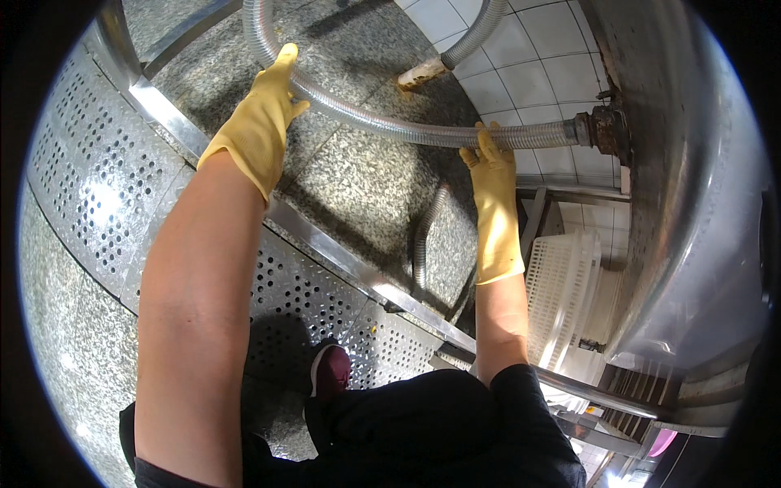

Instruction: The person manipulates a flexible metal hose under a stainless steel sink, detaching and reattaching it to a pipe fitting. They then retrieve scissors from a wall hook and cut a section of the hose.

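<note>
The clear ribbed hose [390, 126] spans from my left grip [272, 106] across to my right grip [491, 159]; yellow-gloved fingers touch it at both, but I can't tell how far either closes round it. Below my grips run perforated plates [305, 291] and a metal rail [321, 241]. Just right of my right grip is a rusty fitting [606, 130]; beyond both, white tiles [553, 32].

White wall tiles [541, 85] border speckled grey flooring [350, 183].
</note>
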The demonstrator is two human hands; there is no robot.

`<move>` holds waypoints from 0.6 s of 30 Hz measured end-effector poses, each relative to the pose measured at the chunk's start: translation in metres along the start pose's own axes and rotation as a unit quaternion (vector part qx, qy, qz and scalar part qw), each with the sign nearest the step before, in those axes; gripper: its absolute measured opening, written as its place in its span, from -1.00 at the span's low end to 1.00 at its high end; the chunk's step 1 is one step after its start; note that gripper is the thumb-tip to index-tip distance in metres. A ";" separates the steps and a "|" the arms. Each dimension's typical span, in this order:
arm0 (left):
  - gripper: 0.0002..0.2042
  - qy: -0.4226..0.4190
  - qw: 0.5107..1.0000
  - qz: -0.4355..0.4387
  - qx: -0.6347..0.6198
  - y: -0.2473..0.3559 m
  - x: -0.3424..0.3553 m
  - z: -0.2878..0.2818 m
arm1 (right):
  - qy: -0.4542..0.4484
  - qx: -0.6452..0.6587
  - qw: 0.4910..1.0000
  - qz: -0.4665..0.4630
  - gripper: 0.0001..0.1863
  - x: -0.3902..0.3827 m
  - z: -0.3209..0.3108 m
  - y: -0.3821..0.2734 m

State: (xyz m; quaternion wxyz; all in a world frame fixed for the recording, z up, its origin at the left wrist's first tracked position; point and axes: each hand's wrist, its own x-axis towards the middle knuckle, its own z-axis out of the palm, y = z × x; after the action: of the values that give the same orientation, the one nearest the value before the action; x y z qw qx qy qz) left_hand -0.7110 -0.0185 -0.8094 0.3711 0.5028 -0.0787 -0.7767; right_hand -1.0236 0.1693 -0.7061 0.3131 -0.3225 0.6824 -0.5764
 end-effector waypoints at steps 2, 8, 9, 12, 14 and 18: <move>-0.28 0.005 1.000 -0.002 -0.003 0.000 -0.002 0.001 | 0.015 0.047 0.999 0.019 -0.40 0.000 0.006 0.012; -0.28 0.004 1.000 -0.002 0.006 0.001 -0.002 0.000 | 0.038 0.082 0.994 0.067 -0.47 0.011 0.016 0.023; -0.29 0.000 1.000 0.008 0.006 0.001 -0.005 0.002 | 0.041 0.077 0.994 0.059 -0.49 0.012 0.017 0.023; -0.30 -0.014 1.000 0.018 0.013 0.000 -0.004 -0.001 | 0.053 0.063 0.996 0.043 -0.62 0.009 0.025 0.019; -0.30 -0.026 0.999 0.020 0.017 0.000 -0.002 -0.005 | 0.059 0.051 0.996 0.039 -0.68 0.006 0.031 0.015; -0.29 -0.024 0.999 0.021 0.025 0.001 -0.008 -0.001 | 0.063 0.037 0.996 0.041 -0.66 0.003 0.035 0.009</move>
State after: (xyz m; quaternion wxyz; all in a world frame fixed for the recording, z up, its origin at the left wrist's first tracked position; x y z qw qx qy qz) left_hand -0.7081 -0.0137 -0.8033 0.3730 0.4912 -0.1177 -0.7783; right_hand -0.9982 0.1478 -0.7198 0.3045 -0.2451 0.6915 -0.6075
